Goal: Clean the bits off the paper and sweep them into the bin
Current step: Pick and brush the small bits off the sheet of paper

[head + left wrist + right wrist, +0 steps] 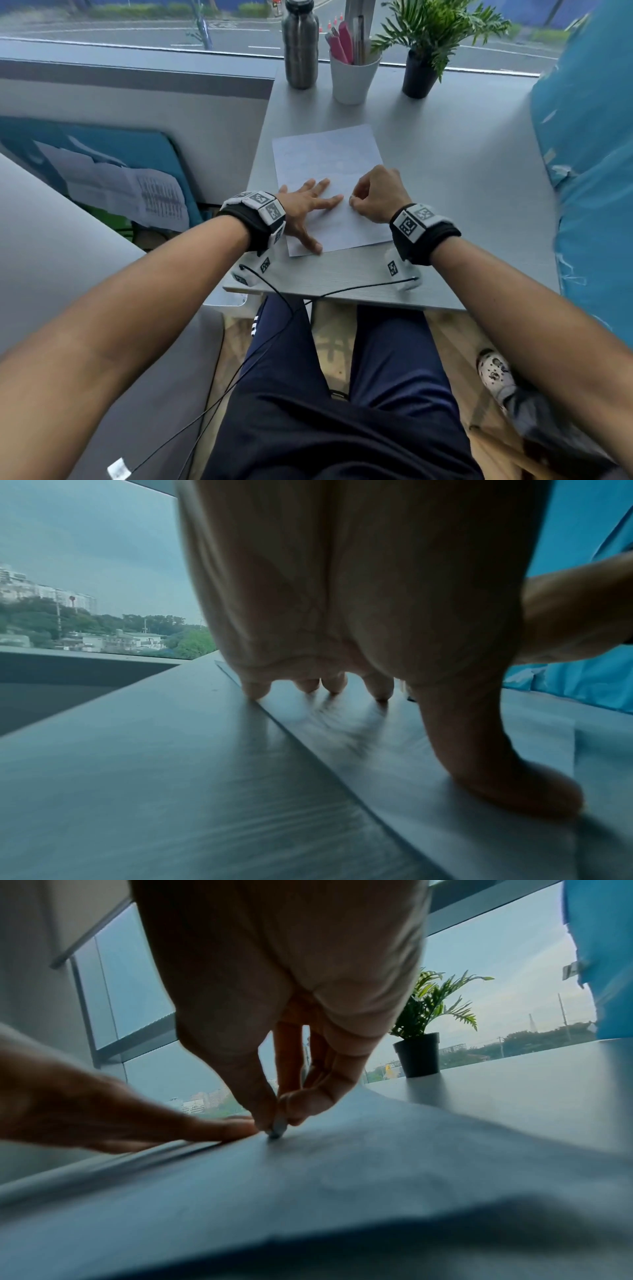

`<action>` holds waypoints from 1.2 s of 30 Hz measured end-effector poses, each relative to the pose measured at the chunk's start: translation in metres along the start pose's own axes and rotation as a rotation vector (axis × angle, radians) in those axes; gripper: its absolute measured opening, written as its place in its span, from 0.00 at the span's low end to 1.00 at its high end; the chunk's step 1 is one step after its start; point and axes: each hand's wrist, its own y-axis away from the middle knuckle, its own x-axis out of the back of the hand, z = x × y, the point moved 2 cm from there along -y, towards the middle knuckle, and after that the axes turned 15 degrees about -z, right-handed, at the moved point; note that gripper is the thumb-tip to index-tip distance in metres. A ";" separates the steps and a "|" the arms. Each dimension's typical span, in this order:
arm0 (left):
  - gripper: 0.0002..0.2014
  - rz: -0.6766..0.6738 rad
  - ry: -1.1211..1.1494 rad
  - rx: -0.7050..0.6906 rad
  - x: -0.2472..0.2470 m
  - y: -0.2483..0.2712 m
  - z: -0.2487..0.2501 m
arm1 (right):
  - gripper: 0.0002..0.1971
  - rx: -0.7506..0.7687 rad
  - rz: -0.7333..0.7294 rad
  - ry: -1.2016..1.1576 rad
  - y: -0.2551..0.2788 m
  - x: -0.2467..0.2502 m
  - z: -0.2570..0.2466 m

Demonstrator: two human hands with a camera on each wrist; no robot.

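Head view is showing the grey desk (445, 192) stretching ahead of both hands, with the paper (329, 157) lying flat on it, its near half sitting under them. The left hand (305, 209) is pressing down on the sheet's near left part, fingers straight and spread, thumb lying by the near edge. Just right of it, almost touching its fingertips, the right hand (375, 195) is curling over the sheet and pinching a small grey piece (276, 1127) between thumb and fingertips, its tip meeting the paper; I judge it an eraser, though it is too small to say. No loose bits are showing on the sheet in any view, being blurred or too fine to tell. No bin is appearing anywhere either. So the work is looking early: the rubbing is going on, while gathering the bits and sweeping them into a bin are both remaining. Beyond the hands, a bottle (300, 44), a cup of pens (352, 78) and a potted plant (424, 51) are standing.
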 end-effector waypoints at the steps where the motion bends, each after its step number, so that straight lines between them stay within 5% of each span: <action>1: 0.59 -0.004 -0.001 0.007 0.000 -0.001 0.000 | 0.06 0.020 0.003 -0.012 0.006 -0.008 -0.003; 5: 0.60 -0.018 -0.025 0.020 0.001 -0.004 -0.002 | 0.05 0.165 -0.149 0.000 0.027 -0.027 -0.020; 10: 0.60 -0.012 -0.017 0.023 0.002 -0.005 0.000 | 0.08 0.026 -0.036 -0.061 0.006 -0.002 -0.004; 14: 0.60 -0.010 -0.022 0.022 0.001 -0.006 -0.002 | 0.07 0.107 -0.162 -0.043 0.020 -0.022 -0.015; 18: 0.60 0.000 -0.008 0.021 0.001 -0.005 0.000 | 0.08 -0.002 -0.043 -0.068 0.001 0.002 -0.002; 23: 0.61 -0.011 -0.051 0.031 0.001 -0.008 -0.002 | 0.07 0.096 -0.204 -0.020 0.018 -0.017 -0.018; 27: 0.61 -0.006 -0.028 0.034 0.000 -0.007 0.000 | 0.08 -0.034 -0.058 -0.027 0.000 0.006 -0.006; 31: 0.63 -0.016 -0.043 0.038 0.000 -0.009 -0.001 | 0.04 0.157 -0.222 0.014 0.026 -0.028 -0.028; 36: 0.63 -0.024 -0.035 0.043 0.000 -0.007 0.001 | 0.05 0.022 -0.042 -0.007 0.000 0.000 -0.011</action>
